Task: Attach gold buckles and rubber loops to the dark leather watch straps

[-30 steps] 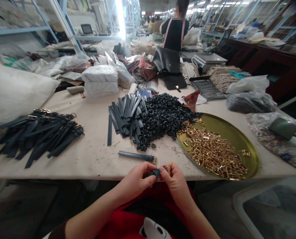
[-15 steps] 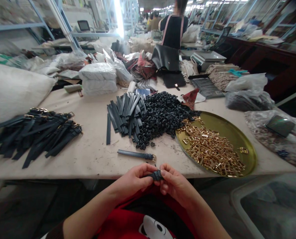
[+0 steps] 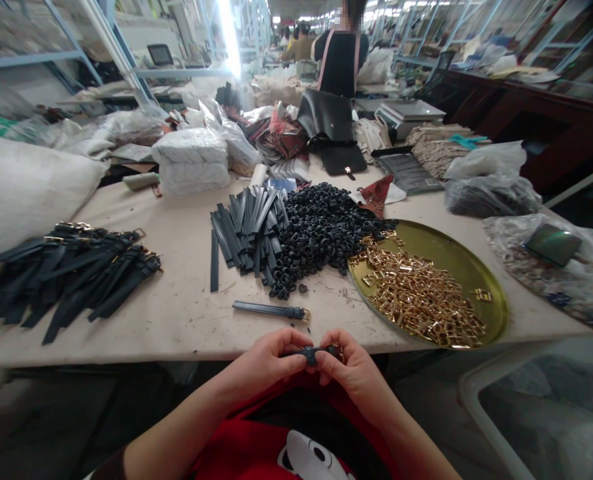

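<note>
Between my two hands, just past the table's front edge, is a dark leather strap point(image 3: 309, 355) with a loop around it. My left hand point(image 3: 275, 357) pinches one end. My right hand point(image 3: 344, 358) grips the other end, where a bit of gold buckle shows by the fingers. Beyond my hands lies a strap with a gold buckle point(image 3: 269, 310). Farther back are a pile of flat dark straps point(image 3: 249, 227) and a heap of small dark loops point(image 3: 321, 230). Gold buckles point(image 3: 426, 297) fill part of a round brass-coloured tray point(image 3: 494, 293) at the right.
Buckled straps point(image 3: 76, 267) are heaped at the left of the table point(image 3: 186, 267). A white sack point(image 3: 31, 190) stands behind them. A black bag point(image 3: 329, 120), plastic-wrapped bundles point(image 3: 191, 160) and scraps crowd the back. A person point(image 3: 339, 60) is beyond the table.
My right hand has shifted slightly right along the strap, and its buckle end now shows at the fingers. The strap lies straighter between my hands. The view has turned slightly.
</note>
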Tool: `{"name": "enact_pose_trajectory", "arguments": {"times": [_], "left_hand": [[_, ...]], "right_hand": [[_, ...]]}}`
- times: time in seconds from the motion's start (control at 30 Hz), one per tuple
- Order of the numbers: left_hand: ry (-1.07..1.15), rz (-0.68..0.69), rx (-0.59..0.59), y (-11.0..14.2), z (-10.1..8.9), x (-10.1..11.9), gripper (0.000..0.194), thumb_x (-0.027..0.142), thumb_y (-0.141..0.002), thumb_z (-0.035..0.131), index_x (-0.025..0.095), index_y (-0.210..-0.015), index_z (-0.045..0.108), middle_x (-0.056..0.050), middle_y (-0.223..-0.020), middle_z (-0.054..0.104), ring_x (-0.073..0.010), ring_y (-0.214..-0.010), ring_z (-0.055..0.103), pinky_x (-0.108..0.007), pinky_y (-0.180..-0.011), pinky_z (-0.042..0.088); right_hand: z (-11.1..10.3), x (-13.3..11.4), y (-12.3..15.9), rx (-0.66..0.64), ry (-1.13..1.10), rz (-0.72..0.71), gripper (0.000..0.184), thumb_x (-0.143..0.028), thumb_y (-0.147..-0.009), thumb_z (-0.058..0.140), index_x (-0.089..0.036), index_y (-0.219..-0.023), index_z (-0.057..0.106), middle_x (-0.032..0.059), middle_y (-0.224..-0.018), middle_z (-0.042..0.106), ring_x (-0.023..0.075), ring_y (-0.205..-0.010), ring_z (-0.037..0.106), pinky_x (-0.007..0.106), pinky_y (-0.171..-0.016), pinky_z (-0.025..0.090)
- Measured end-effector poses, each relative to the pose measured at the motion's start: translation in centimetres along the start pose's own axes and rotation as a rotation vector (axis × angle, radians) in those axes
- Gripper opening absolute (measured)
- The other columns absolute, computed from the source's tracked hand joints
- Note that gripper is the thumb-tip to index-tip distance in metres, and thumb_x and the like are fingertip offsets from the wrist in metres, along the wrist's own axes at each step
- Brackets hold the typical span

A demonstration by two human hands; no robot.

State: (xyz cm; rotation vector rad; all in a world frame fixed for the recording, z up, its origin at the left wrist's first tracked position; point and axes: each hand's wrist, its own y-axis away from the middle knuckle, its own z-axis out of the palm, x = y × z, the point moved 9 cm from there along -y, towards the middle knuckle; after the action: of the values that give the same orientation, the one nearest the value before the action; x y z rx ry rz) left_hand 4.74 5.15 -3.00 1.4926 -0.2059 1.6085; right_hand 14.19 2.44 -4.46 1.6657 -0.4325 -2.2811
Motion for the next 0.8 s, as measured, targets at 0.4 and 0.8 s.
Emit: {"name": "enact_pose_trajectory", "arguments": {"times": [0.4, 0.8], "left_hand": [[0.204, 0.006, -0.014, -0.1, 0.9, -1.0, 0.024, 0.029, -0.071, 0.064, 0.012, -0.083, 0.052, -0.005, -0.074, 0.062, -0.0151, -0.072, 0.058, -0.029, -0.072, 0.042], [-0.515, -0.243, -0.180, 1.6, 0.8, -1.9, 0.028, 0.038, -0.078, 0.045, 0.014, -0.070, 0.056, 0.003, -0.056, 0.055, -0.0072, -0.048, 0.039, -0.019, -0.046, 0.028]], "right_hand": [[0.7, 1.5, 0.1, -0.105, -0.038, 0.074, 0.024, -0.038, -0.074, 0.057, -0.020, -0.077, 0.042, -0.0038, -0.061, 0.058, 0.0053, -0.045, 0.043, 0.018, -0.045, 0.033], [0.6, 1.1, 1.4, -0.150, 0.617, -0.132, 0.015, -0.033, -0.081, 0.046, -0.019, -0.077, 0.046, -0.0035, -0.064, 0.051, 0.0093, -0.059, 0.045, 0.022, -0.055, 0.034]]}}
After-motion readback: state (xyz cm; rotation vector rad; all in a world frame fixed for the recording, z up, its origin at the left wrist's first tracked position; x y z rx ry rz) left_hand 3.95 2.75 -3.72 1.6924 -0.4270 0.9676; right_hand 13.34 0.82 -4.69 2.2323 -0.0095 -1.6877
